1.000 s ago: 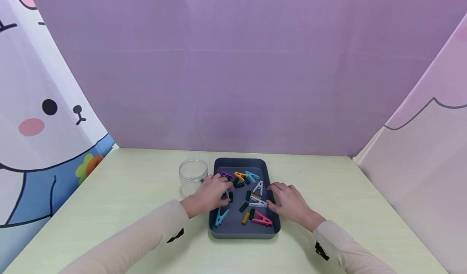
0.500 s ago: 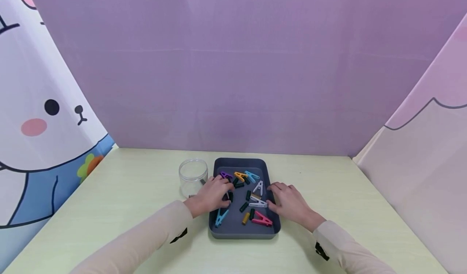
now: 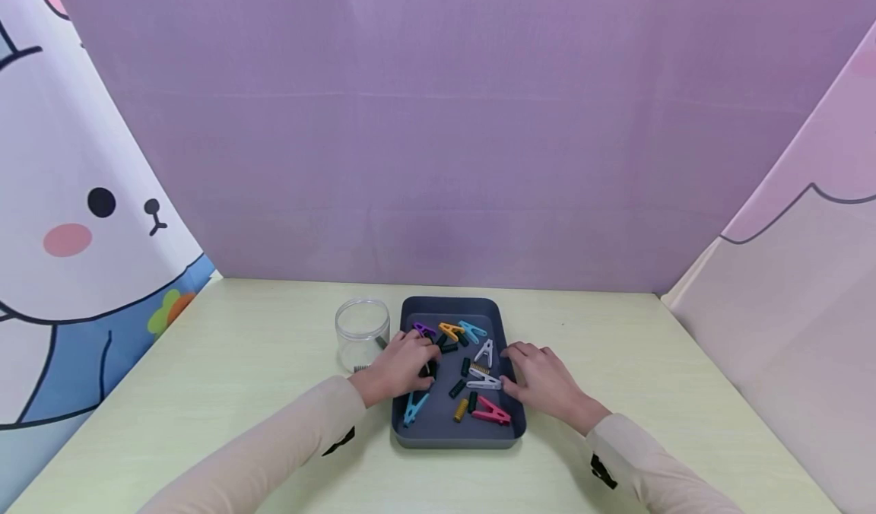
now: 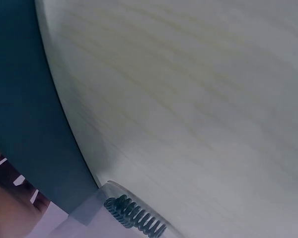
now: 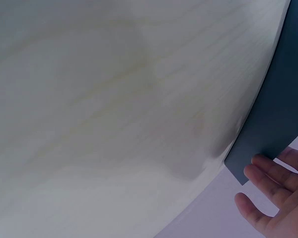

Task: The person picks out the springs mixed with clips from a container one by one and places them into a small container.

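A dark grey tray (image 3: 452, 438) holds plastic clips and small coil springs. My left hand (image 3: 397, 366) reaches over its left side, thumb and fingers about a dark spring (image 3: 432, 367); the left wrist view shows dark coils (image 4: 20, 183) between skin, partly cut off. My right hand (image 3: 544, 381) rests at the tray's right rim with loosely bent fingers (image 5: 268, 183) touching the outer wall. Near that hand lie two white clips (image 3: 484, 379) and a pink clip (image 3: 491, 410). A blue clip (image 3: 414, 407) is just below my left hand.
A clear round jar (image 3: 356, 328) stands left of the tray, close to my left forearm, with springs (image 4: 134, 215) inside. Orange, purple and blue clips (image 3: 472, 331) lie at the tray's far end. A purple cloth (image 3: 438, 157) hangs behind the table (image 3: 274, 331).
My left hand has shifted slightly right over the tray; the pale thing seen between its fingers earlier no longer shows, and dark coils do. The right hand has stayed at the rim.
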Demonstrator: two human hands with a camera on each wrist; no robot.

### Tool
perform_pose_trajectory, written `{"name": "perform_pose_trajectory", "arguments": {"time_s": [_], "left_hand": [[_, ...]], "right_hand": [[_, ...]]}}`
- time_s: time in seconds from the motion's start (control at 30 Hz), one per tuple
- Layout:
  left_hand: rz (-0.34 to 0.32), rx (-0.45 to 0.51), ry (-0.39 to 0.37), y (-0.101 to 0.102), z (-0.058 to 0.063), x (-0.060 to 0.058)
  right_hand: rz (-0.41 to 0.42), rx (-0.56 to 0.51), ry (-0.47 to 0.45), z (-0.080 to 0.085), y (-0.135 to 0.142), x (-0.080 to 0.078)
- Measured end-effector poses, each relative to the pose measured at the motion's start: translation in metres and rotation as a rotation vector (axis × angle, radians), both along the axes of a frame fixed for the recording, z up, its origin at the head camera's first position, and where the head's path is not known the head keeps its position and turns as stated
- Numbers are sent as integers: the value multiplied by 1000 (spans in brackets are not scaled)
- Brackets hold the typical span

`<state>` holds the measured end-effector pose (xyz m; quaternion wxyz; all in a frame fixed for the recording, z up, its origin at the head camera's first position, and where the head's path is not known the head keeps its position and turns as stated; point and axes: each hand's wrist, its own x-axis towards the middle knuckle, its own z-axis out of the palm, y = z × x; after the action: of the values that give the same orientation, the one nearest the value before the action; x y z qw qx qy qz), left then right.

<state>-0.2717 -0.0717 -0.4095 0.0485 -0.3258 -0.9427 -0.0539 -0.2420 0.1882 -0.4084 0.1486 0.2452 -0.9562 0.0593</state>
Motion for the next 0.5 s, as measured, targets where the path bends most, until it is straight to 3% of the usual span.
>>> {"name": "perform_pose_trajectory", "arguments": {"time_s": [0.5], "left_hand": [[-36,34,30,-1,6,1]], "right_hand": [[0,3,-2,0,1,0]]}}
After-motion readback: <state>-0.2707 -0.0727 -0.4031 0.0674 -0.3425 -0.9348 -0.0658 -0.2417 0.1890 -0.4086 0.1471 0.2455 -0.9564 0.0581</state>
